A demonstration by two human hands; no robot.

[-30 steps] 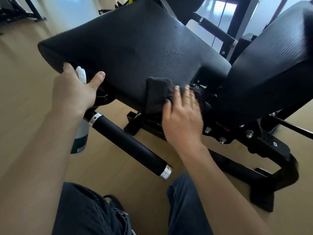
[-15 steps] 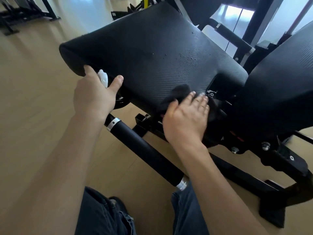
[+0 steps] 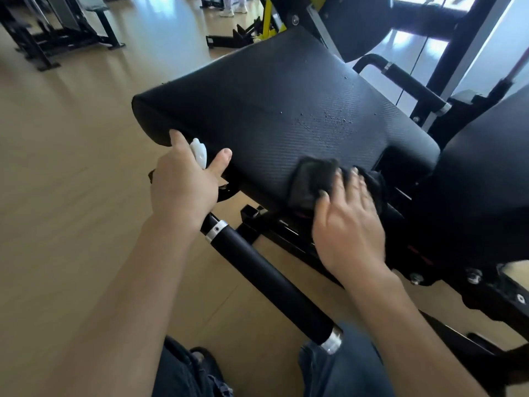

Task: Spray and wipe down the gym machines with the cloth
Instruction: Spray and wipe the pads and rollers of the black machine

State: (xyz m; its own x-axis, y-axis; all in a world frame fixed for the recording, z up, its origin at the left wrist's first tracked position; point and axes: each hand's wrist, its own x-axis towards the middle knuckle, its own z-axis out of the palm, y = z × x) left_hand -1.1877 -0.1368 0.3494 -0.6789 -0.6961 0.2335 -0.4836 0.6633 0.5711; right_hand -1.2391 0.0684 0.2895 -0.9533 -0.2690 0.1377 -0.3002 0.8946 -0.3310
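A black padded seat (image 3: 272, 110) of a gym machine fills the middle of the head view, with spray droplets (image 3: 329, 121) on its top. My right hand (image 3: 347, 222) presses a dark cloth (image 3: 315, 179) flat against the seat's near edge, fingers spread over it. My left hand (image 3: 183, 181) grips a spray bottle by its neck at the seat's left corner; only the white trigger head (image 3: 199, 151) shows, the bottle body is hidden behind hand and arm.
A black foam-covered handle bar (image 3: 272, 282) with chrome ends runs diagonally below the seat. A second black pad (image 3: 486, 167) rises at the right. The machine's black frame (image 3: 472, 296) spreads over the wooden floor. Other gym machines (image 3: 57, 30) stand far left. My jeans-clad knees (image 3: 343, 368) are at the bottom.
My right hand has shifted the cloth along the seat's near edge, first right toward the gap by the back pad, then back left. The view has tilted up. My left hand keeps the bottle.
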